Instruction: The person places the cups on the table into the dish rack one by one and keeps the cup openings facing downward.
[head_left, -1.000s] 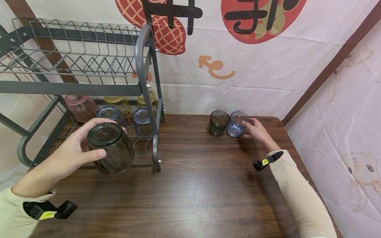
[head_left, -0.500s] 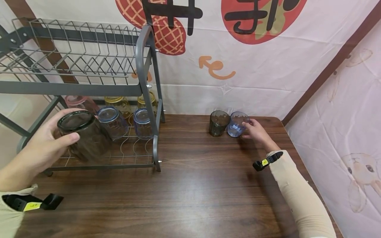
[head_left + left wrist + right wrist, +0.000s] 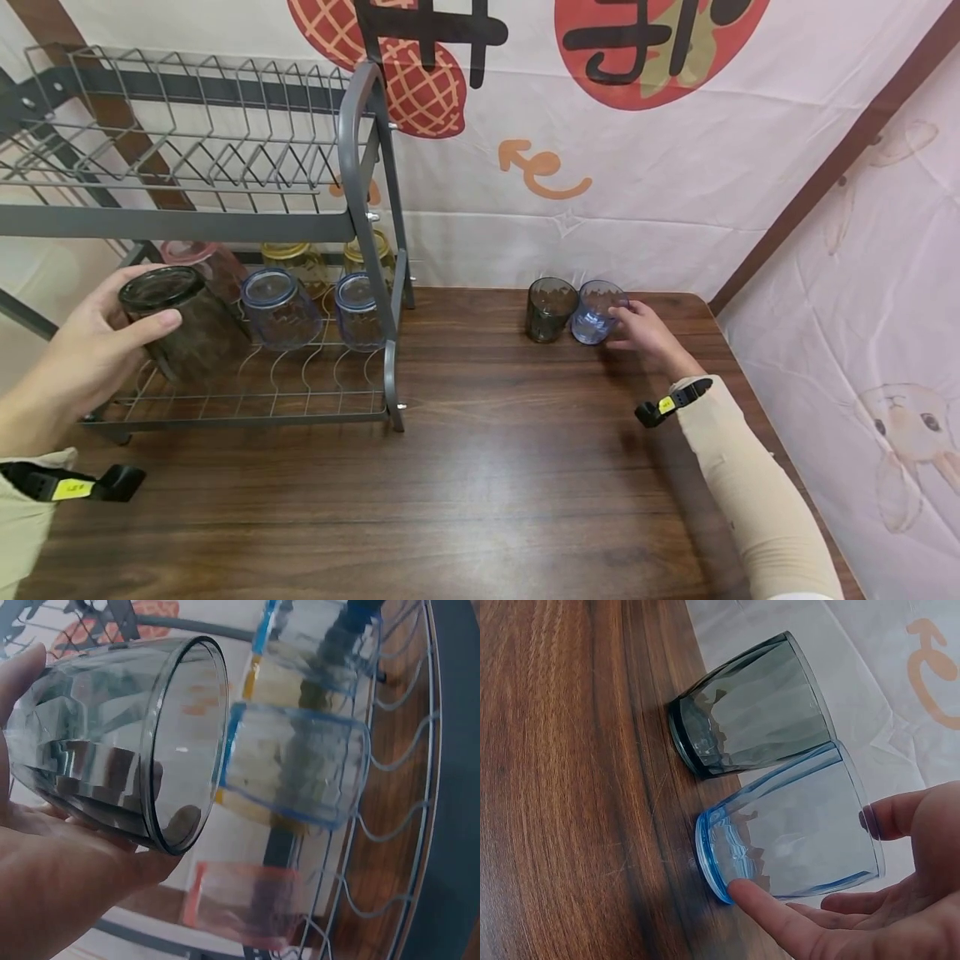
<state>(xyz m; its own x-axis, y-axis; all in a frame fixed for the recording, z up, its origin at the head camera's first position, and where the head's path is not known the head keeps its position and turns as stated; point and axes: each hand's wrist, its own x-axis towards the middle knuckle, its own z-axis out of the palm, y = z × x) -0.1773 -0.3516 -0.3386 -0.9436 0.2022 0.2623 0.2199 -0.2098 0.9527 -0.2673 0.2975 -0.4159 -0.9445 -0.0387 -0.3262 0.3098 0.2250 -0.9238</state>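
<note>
My left hand (image 3: pixel 93 350) grips a dark grey drinking glass (image 3: pixel 195 333) around its side, base up and slightly tilted, at the left of the rack's lower shelf. In the left wrist view, the grey glass (image 3: pixel 97 742) has its open rim facing the shelf wires, apart from them. My right hand (image 3: pixel 652 337) holds a blue glass (image 3: pixel 591 327), which stands upright on the table at the back right. Thumb and fingers lie about its wall in the right wrist view. A second dark grey glass (image 3: pixel 757 712) stands upright against the blue one.
The grey metal dish rack (image 3: pixel 180 223) has two tiers. Upside-down glasses fill part of its lower shelf: two blue ones (image 3: pixel 281 312), two yellow ones (image 3: pixel 300 260) behind, and a pink one (image 3: pixel 217 267) at back left. A printed cloth (image 3: pixel 480 242) hangs behind the wooden table (image 3: pixel 480 467).
My left hand has carried the grey glass left and back, from the rack's front to over the left end of its lower shelf. The right hand and blue glass have stayed in place.
</note>
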